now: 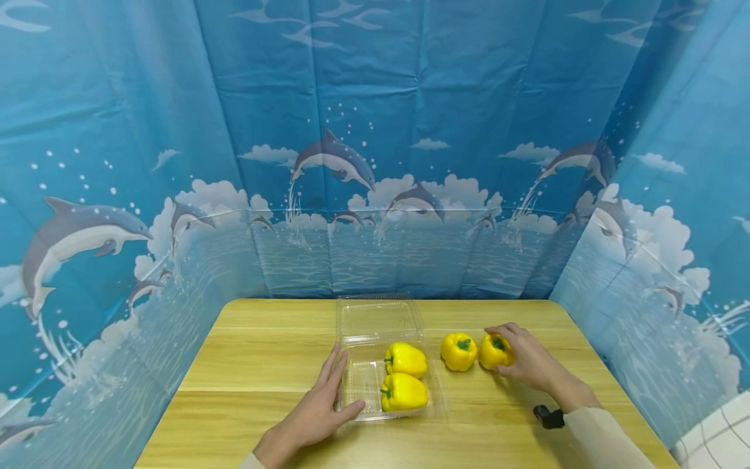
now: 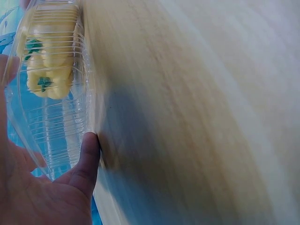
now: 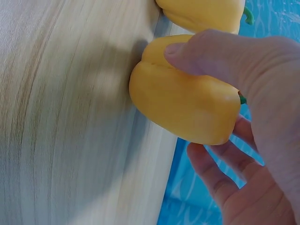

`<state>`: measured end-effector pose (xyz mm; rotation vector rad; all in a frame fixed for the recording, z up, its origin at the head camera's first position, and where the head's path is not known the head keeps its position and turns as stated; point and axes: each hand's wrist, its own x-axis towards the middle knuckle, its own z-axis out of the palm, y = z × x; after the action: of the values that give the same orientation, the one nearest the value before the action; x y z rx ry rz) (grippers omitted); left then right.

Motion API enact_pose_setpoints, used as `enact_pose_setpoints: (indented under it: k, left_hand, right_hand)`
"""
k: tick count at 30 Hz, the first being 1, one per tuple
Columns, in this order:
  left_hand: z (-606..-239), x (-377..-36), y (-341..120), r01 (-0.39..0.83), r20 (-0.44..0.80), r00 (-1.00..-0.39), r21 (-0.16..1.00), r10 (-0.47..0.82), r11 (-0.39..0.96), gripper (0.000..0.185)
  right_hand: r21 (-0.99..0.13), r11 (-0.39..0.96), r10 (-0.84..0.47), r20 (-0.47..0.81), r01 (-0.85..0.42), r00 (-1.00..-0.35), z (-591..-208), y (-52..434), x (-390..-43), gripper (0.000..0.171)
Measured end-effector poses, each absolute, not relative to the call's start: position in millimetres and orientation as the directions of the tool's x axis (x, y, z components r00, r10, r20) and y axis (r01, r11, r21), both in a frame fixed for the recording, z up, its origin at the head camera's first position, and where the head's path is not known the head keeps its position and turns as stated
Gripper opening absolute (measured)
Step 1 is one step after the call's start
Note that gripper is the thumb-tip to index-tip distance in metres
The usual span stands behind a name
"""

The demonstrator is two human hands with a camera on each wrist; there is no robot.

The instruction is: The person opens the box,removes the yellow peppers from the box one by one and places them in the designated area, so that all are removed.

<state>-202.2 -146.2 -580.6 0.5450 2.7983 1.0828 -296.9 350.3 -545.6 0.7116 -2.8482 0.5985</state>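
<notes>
My right hand point(image 1: 530, 360) is around a yellow bell pepper point(image 1: 492, 354) on the table. In the right wrist view the thumb presses one side of that pepper point(image 3: 183, 103) and the fingers curl at the other. Just left of it stands another yellow bell pepper point(image 1: 459, 352), stem up. A clear plastic clamshell box point(image 1: 360, 384) lies with its lid point(image 1: 379, 319) folded back. Two yellow bell peppers, one farther back point(image 1: 406, 359) and one nearer point(image 1: 405, 392), lie in its right half. My left hand point(image 1: 316, 407), fingers spread, touches the box's left side.
The wooden table point(image 1: 258, 365) reaches back to a blue dolphin-print curtain point(image 1: 375, 254), which also hangs on both sides. A small black object point(image 1: 548, 417) is by the right wrist.
</notes>
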Motion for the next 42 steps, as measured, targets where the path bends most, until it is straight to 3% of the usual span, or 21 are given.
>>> enact_pose_setpoints:
  k: [42]
  left_hand:
    - [-582.6,-202.4,-147.0,0.303,0.047,-0.93,0.66,0.365,0.688,0.107]
  right_hand:
    - [-0.37,0.8,-0.422,0.213,-0.472,-0.881,-541.7,351.6,-289.1,0.093]
